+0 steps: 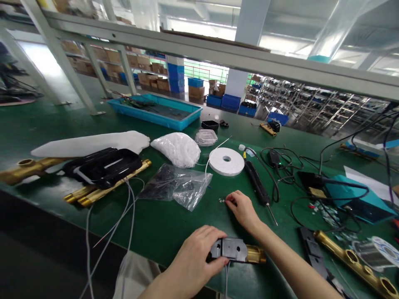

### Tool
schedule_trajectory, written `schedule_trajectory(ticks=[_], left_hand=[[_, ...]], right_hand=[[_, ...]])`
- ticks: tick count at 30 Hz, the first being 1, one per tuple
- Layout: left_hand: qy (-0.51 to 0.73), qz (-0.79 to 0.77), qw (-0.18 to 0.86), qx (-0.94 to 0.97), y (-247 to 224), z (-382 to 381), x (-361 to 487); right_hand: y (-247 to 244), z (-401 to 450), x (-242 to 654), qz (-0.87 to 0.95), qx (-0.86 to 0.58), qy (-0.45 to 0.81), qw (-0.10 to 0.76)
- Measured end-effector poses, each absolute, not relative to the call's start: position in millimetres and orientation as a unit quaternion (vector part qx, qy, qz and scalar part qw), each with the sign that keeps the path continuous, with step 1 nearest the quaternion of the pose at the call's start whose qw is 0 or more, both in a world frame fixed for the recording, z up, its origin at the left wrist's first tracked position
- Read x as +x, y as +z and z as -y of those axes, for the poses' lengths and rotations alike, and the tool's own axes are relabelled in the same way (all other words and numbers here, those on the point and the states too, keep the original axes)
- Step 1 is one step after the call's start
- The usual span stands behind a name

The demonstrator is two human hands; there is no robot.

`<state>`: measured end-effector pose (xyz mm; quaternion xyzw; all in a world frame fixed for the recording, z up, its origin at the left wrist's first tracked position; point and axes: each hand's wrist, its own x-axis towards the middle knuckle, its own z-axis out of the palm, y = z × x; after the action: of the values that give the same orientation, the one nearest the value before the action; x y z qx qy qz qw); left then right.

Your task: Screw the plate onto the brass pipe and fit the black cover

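My left hand (199, 257) is closed round a black plastic housing (231, 248) at the bench's front edge. A brass pipe fitting (256, 254) sticks out of the housing's right end, and grey wires (226, 277) hang below it. Farther forward, my right hand (241, 207) has its thumb and forefinger pinched together at the bench top, beside a few tiny silvery screws (221, 200). Whatever lies between those fingertips is hidden. A black electric screwdriver (257, 182) lies to the right of my right hand, its bit pointing toward me.
Left are black housings (109, 166) on brass pipes (116, 182) with trailing wires. A clear bag of dark parts (174, 182), a white tape roll (226, 162) and a blue tray (156, 110) lie ahead. Cables, a solder spool (386, 251) and another brass fitting (358, 263) are right.
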<state>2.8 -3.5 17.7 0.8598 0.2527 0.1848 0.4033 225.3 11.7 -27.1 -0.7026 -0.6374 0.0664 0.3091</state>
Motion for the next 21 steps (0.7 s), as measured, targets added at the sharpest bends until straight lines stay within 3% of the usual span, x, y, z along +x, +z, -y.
schedule_trajectory(ticks=[6,12,15,21], left_hand=[[0.188,-0.254,0.403,0.859,15.7,2.7,3.4],[0.195,-0.242,0.396,0.864,12.0,2.4,3.3],[0.192,-0.239,0.396,0.866,11.6,2.6,3.1],[0.199,-0.235,0.390,0.868,10.3,2.3,4.2]], right_hand=[[-14.4,-5.4,223.9,0.641,-0.705,0.071,0.296],[28.5,47.9,214.6,0.665,-0.678,0.134,0.284],[47.0,80.9,207.2,0.710,-0.649,0.152,0.226],[52.7,97.4,190.0,0.756,-0.648,0.074,0.059]])
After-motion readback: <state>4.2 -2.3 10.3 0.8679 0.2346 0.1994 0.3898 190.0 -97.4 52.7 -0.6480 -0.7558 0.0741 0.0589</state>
